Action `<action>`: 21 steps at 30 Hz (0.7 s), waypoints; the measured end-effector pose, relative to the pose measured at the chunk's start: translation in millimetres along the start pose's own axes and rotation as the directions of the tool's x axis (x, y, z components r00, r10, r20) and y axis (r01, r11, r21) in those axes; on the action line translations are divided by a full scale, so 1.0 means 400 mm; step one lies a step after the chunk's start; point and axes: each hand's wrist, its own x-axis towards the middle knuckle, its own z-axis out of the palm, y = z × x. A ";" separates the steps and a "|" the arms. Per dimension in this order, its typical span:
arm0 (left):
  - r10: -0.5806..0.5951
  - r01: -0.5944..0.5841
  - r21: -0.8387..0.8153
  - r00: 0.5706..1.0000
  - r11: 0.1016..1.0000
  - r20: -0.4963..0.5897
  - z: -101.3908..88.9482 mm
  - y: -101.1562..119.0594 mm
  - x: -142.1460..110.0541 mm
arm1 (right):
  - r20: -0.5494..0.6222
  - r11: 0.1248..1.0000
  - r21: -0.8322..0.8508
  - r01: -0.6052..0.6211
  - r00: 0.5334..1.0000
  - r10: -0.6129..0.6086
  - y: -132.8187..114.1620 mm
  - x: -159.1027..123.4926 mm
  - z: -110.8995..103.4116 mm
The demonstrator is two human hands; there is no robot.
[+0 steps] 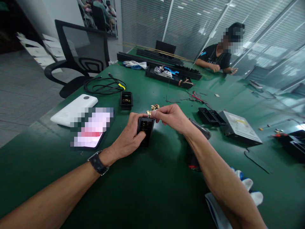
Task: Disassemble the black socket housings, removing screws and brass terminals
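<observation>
On the near side of the black case, well to its right, a white-and-blue fabric glove point(247, 183) lies partly under the right forearm. That forearm also stands in the way of a dark object point(193, 159) with a red patch, to the right of the case, so its full shape is hidden.

The black case point(149, 128) itself, oblong and smooth-walled with brass-coloured parts inside, is propped up over the green tabletop point(162, 184). The left hand point(130, 136) is closed around its left side, thumb across the open face. At its top edge, the right hand point(172, 117) pinches a small brass-coloured piece point(149, 113), shiny and pierced, between thumb and fingertips.

Left of the case lie a glossy lit phone point(95, 130) and, farther out, a rounded white power bank point(69, 109). Just beyond the case is a loose heap of brass pieces point(155, 107); beyond and left, a second black case point(126, 107) and a coiled black cable point(95, 93). To the right sit two black trays point(215, 122) beside a flat, pale-topped box point(241, 127).

Far beyond the case are a long black tray point(164, 79), a mesh-backed chair point(82, 41) and, to the right, a seated person point(218, 57).
</observation>
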 end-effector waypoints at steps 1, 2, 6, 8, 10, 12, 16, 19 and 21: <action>-0.001 0.001 -0.004 1.000 1.000 0.000 -0.001 0.001 0.000 | 0.010 1.000 -0.006 -0.001 1.000 0.001 -0.001 -0.001 -0.001; -0.001 0.001 -0.008 1.000 1.000 0.000 -0.002 0.002 0.000 | 0.021 1.000 -0.013 0.001 1.000 -0.001 -0.002 -0.002 -0.001; -0.010 0.010 -0.036 1.000 0.999 0.000 -0.004 0.004 -0.001 | 0.080 1.000 -0.001 0.022 0.997 -0.021 -0.005 -0.007 -0.004; -0.023 0.023 -0.056 1.000 0.998 -0.007 -0.004 0.002 0.000 | 0.103 0.999 0.024 0.023 0.994 -0.025 -0.003 -0.007 -0.004; -0.031 0.029 -0.080 0.999 0.996 -0.021 -0.003 0.002 0.000 | 0.124 0.999 0.031 0.018 0.992 -0.022 0.001 -0.007 -0.003; -0.040 0.036 -0.108 0.999 0.994 -0.032 -0.002 0.002 0.001 | 0.152 1.000 0.007 0.007 0.988 -0.008 0.006 -0.007 -0.001; -0.051 0.046 -0.149 0.998 0.988 -0.036 -0.003 0.004 0.002 | 0.128 0.999 -0.018 -0.038 0.991 0.040 0.010 -0.007 0.007; -0.051 0.043 -0.161 0.998 0.986 -0.046 -0.005 0.003 0.003 | 0.136 0.999 -0.010 -0.047 0.990 0.048 0.004 -0.008 0.014; -0.053 0.042 -0.165 0.996 0.985 -0.065 -0.006 0.003 0.003 | 0.162 0.999 -0.001 -0.051 0.986 0.051 0.000 -0.009 0.018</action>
